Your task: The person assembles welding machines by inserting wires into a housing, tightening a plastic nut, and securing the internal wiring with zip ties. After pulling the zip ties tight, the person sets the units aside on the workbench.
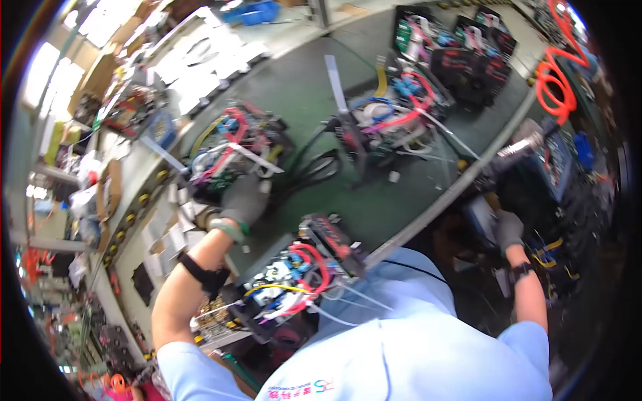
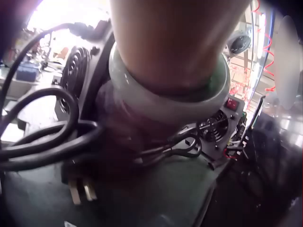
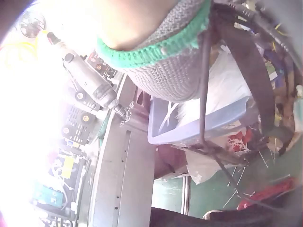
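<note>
My gloved left hand (image 1: 244,200) is at the near side of an electronic unit (image 1: 234,144) with red, yellow and blue wires. In the left wrist view, a black power cord (image 2: 61,127) loops beside that hand, and the plug's metal pins (image 2: 83,190) show below it. Its fingers are dark and blurred, so I cannot tell whether they grip the cord. Down at the right, past the bench edge, my gloved right hand (image 1: 509,230) reaches over a blue-grey bin (image 3: 199,127) holding thin white strips (image 3: 168,116). The right fingers are hidden behind the glove's cuff.
Another wired unit (image 1: 287,287) stands at the near bench edge, and one more (image 1: 394,113) sits farther back. Black fan-cased units (image 1: 468,73) are grouped at the far right. A power screwdriver (image 1: 521,147) hangs by the bench edge near a coiled orange hose (image 1: 555,87).
</note>
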`<act>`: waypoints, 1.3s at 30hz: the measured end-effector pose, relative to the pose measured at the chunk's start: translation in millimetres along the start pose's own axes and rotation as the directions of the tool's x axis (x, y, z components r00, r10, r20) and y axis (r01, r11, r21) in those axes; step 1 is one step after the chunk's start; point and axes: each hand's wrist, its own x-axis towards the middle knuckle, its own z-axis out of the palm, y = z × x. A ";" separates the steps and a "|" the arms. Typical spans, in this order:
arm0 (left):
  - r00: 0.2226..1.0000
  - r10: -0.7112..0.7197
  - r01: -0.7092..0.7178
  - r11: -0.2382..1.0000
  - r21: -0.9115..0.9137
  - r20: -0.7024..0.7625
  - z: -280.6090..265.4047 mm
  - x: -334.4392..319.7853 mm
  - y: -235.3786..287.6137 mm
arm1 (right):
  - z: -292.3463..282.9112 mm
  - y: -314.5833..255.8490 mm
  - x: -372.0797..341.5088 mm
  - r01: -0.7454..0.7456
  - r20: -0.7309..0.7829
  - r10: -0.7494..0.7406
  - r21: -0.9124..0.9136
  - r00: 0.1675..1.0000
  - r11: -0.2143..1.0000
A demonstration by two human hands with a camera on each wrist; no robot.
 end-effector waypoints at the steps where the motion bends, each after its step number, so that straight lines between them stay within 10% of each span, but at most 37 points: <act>1: 0.999 -0.031 0.031 0.999 0.008 -0.010 -3.2 1.2 8.3 | -0.9 -0.6 0.8 -0.008 0.000 0.008 -0.005 1.000 1.000; 5: 0.963 0.024 -0.059 0.991 -0.124 -0.270 23.4 7.7 -8.7 | -20.0 -10.1 5.6 -0.119 0.074 0.113 0.083 0.991 0.989; 13: 0.945 -0.046 -0.108 0.890 -0.444 -0.323 26.7 7.4 -1.3 | -38.1 8.1 -4.2 -0.194 0.184 0.115 0.499 0.976 0.845; 18: 0.945 -0.039 -0.063 0.952 -0.300 -0.324 20.1 3.2 2.8 | -50.7 12.8 -15.3 -0.152 0.237 0.011 0.586 0.972 0.796; 21: 0.995 -0.022 0.034 0.991 0.132 -0.092 -5.5 -4.5 13.8 | -34.7 27.8 -13.8 -0.104 0.237 -0.087 0.687 0.968 0.720; 25: 0.939 -0.215 0.225 0.974 -0.004 0.267 -18.1 2.6 -4.3 | -7.4 18.0 -4.6 -0.035 0.218 -0.121 0.600 0.968 0.800; 28: 0.940 -0.172 0.221 0.965 -0.144 0.294 -2.0 9.4 -9.0 | -4.6 12.0 -6.2 -0.008 0.060 -0.020 0.433 0.998 0.902; 31: 0.925 -0.307 0.378 0.675 -0.634 0.224 26.2 20.8 -30.2 | -15.4 7.6 -0.9 -0.008 0.041 -0.009 0.387 0.999 0.922; 33: 0.991 -0.089 0.054 0.949 -0.311 -0.099 33.3 12.7 -30.3 | -20.1 13.6 -1.8 -0.032 0.025 0.024 0.402 0.999 0.915; 39: 0.964 -0.243 0.267 0.867 -0.421 0.112 22.0 19.4 -23.0 | -36.9 -6.6 7.8 -0.057 0.462 -0.033 0.179 0.886 0.982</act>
